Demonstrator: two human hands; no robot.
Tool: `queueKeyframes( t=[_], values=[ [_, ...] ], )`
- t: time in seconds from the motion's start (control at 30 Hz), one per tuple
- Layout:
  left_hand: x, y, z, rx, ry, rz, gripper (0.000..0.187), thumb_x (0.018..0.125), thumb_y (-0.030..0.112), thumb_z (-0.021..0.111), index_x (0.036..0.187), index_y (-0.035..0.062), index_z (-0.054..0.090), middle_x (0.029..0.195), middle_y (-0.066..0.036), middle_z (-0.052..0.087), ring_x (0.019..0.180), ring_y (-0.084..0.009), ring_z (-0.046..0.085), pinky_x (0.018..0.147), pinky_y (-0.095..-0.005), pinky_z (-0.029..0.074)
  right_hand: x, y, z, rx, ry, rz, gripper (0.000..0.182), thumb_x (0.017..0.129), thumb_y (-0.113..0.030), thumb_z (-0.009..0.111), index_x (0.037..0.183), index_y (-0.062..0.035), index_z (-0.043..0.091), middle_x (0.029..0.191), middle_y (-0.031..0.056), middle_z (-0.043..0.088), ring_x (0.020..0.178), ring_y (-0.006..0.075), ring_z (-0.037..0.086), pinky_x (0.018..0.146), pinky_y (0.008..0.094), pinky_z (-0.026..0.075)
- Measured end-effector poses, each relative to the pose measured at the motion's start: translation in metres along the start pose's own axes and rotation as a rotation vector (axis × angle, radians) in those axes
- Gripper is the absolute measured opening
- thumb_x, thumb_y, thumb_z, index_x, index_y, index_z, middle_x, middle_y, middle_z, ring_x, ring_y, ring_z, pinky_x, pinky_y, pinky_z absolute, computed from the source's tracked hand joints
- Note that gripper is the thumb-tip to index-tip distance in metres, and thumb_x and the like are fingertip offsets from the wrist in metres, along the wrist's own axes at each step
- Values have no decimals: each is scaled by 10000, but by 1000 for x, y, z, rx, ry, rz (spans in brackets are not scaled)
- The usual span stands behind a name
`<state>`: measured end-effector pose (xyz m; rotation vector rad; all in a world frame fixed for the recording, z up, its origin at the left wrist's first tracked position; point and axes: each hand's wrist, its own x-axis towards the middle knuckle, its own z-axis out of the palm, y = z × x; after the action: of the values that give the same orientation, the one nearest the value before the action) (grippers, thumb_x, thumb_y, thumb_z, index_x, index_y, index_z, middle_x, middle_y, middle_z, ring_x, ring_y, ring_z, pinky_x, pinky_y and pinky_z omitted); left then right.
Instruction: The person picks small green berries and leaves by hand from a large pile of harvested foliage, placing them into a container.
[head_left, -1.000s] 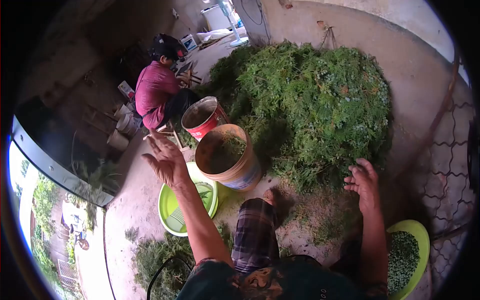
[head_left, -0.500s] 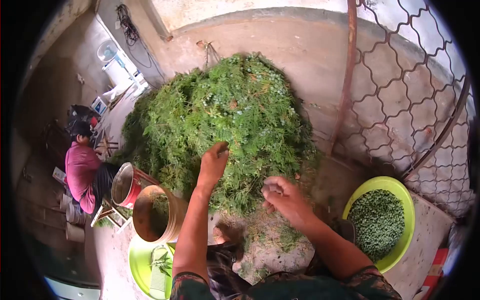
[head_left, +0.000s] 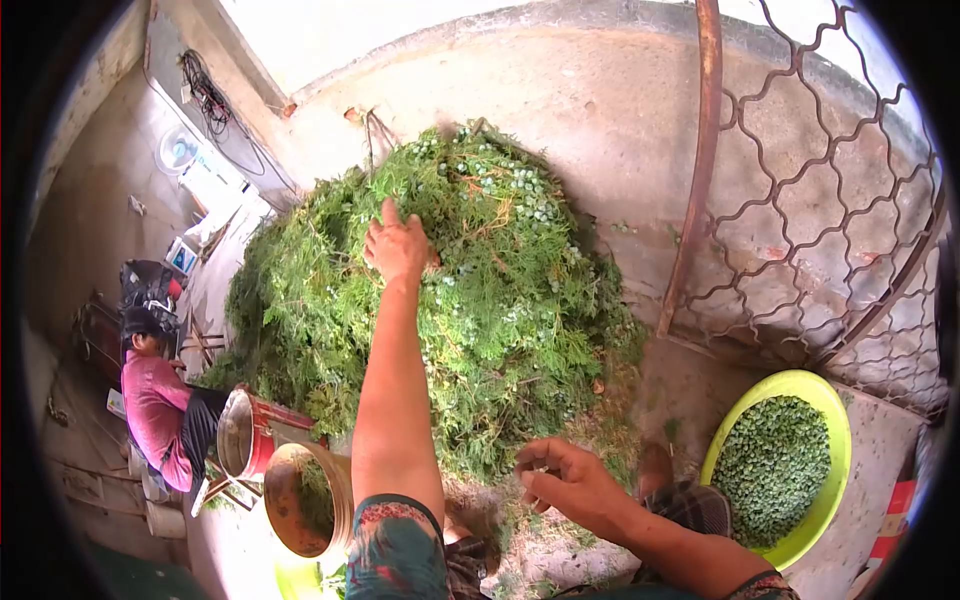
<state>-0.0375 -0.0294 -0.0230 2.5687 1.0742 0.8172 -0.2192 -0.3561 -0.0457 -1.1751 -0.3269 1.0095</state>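
A big heap of green branches [head_left: 500, 300] with pale bluish berries lies against the wall. My left hand [head_left: 398, 245] reaches over its upper part, fingers spread, touching or just above the foliage. Near the heap's lower front edge is my right hand [head_left: 565, 480], its fingers curled with the thumb close to them; whatever it may hold is too small to make out. Right of it sits a yellow-green basin [head_left: 842, 450] filled with small green berries [head_left: 772, 472].
A person in a pink top [head_left: 155, 400] sits at the left. Near them are a red bucket [head_left: 262, 440], a tan bucket [head_left: 342, 500] and a partly hidden green basin [head_left: 297, 580]. A rusty metal lattice [head_left: 790, 200] stands at the right.
My left hand has moved up and away over the heap, and its fingers have spread. My right hand remains near the heap's front edge. The camera view has shifted.
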Motion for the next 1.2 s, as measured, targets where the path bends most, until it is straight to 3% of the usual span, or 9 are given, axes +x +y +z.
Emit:
queueKeyframes(
  t=[0.37, 0.5, 0.53, 0.63, 0.67, 0.7, 0.9, 1.17, 1.2],
  values=[
    [54, 44, 34, 362, -46, 176, 527, 835, 480, 525, 1296, 232, 465, 1415, -206, 299, 1338, -381, 207, 1084, -515, 117, 25, 9, -6, 41, -29, 81, 303, 897, -166, 556, 1131, 17, 497, 915, 51, 575, 754, 105, 560, 654, 254, 485],
    [66, 39, 47, 245, -80, 75, 433, 765, 373, 587, 1132, 142, 571, 1276, -173, 482, 1248, -315, 369, 1059, -553, 116, 27, 5, -8, 69, -27, 102, 307, 897, -164, 561, 1140, 13, 498, 883, 42, 578, 754, 94, 564, 653, 246, 486],
    [62, 35, 48, 114, 110, 163, 278, 731, 221, 592, 959, 65, 626, 1041, -191, 609, 1061, -288, 540, 1050, -505, 178, 26, 5, -8, 77, -24, 107, 307, 897, -164, 561, 1140, 13, 498, 883, 42, 578, 754, 94, 564, 653, 246, 486],
    [59, 31, 17, -246, 60, 86, 274, 721, 204, 599, 943, 45, 625, 875, -171, 646, 806, -283, 624, 940, -474, 355, 25, 3, -9, 66, -33, 107, 304, 898, -167, 558, 1132, 17, 500, 873, 44, 578, 753, 95, 569, 651, 245, 486],
    [91, -1, 44, -494, 160, 141, 222, 754, 190, 628, 913, 35, 625, 757, -140, 643, 607, -238, 600, 729, -400, 484, 24, 4, -9, 67, -33, 98, 304, 897, -168, 560, 1128, 19, 502, 874, 47, 579, 750, 96, 570, 649, 244, 486],
    [80, 7, 19, -666, 134, 90, 174, 789, 176, 658, 894, 41, 626, 773, -112, 643, 630, -187, 593, 559, -344, 492, 23, 5, -8, 68, -34, 89, 304, 895, -169, 561, 1124, 21, 503, 875, 49, 580, 747, 96, 571, 646, 244, 486],
    [75, 14, -84, -1595, -127, -1, 383, 812, 213, 690, 1112, 62, 506, 1052, -98, 599, 917, -229, 586, 777, -383, 516, 11, 2, -1, 54, -17, 121, 308, 888, -165, 565, 1119, 29, 505, 853, 63, 582, 737, 98, 573, 635, 239, 486],
    [1, 16, -154, -1355, -190, -173, 740, 794, 274, 703, 1310, -36, 273, 1107, -155, 560, 1045, -258, 513, 898, -427, 439, -1, 1, 6, 104, 89, -63, 253, 882, -164, 560, 1039, 31, 527, 777, 65, 589, 660, 104, 571, 583, 237, 488],
    [-31, 24, -162, -1306, -181, -208, 414, 847, 316, 646, 1124, 24, 551, 995, -76, 586, 875, -184, 532, 807, -354, 455, -4, -6, 5, 121, 139, -132, 235, 885, -160, 551, 1027, 27, 529, 769, 62, 586, 643, 102, 566, 574, 236, 484]
  ],
)
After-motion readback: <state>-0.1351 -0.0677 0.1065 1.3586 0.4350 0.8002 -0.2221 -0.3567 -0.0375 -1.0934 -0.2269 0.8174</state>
